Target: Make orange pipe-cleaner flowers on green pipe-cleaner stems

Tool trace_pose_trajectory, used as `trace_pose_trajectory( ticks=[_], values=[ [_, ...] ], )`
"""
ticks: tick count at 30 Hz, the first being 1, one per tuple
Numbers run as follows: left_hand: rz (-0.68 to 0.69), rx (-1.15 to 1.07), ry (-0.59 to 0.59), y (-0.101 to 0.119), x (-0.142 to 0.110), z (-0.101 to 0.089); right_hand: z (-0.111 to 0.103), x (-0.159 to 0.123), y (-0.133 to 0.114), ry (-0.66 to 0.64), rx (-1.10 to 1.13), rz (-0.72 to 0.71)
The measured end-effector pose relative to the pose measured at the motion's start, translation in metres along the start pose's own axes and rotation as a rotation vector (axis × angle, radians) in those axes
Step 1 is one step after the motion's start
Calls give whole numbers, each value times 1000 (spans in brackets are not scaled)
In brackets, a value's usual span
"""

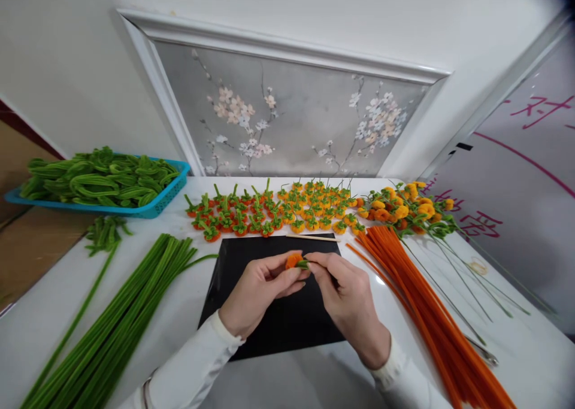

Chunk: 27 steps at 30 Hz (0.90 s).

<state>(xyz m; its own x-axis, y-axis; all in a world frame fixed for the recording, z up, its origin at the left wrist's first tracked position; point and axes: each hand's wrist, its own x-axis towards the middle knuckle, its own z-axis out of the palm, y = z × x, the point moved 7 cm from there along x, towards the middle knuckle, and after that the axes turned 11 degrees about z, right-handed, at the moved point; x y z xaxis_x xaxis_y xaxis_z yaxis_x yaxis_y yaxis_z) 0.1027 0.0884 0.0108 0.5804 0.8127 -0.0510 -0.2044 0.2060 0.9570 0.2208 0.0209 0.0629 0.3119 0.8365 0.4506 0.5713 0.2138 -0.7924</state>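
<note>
Over a black mat, my left hand pinches a small orange pumpkin that looks made of pipe cleaner. My right hand is closed on a short green pipe cleaner piece at the pumpkin's right side. The two hands nearly meet, and the fingertips hide part of the work. Just beyond the mat stand rows of finished orange pumpkins and yellow pumpkins with green tops. A thin wooden stick lies along the mat's far edge.
Green pipe cleaners lie left, orange pipe cleaners right. A blue basket of looped green pieces sits back left, near a small pile of short green pieces. Stemmed yellow-orange pumpkins lie back right. A metal tool shows beneath the orange bundle.
</note>
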Motion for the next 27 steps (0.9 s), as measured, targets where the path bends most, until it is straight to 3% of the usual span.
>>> trace_pose_trajectory(
  ticks=[7, 17, 27],
  values=[
    [160, 307, -21, 17, 4, -3, 6, -2, -2, -41, -23, -70],
    [34, 138, 73, -4, 4, -7, 7, 3, 14, -89, -35, 69],
    [44, 78, 0, -3, 4, -6, 9, 2, 12, -126, -153, -7]
  ],
)
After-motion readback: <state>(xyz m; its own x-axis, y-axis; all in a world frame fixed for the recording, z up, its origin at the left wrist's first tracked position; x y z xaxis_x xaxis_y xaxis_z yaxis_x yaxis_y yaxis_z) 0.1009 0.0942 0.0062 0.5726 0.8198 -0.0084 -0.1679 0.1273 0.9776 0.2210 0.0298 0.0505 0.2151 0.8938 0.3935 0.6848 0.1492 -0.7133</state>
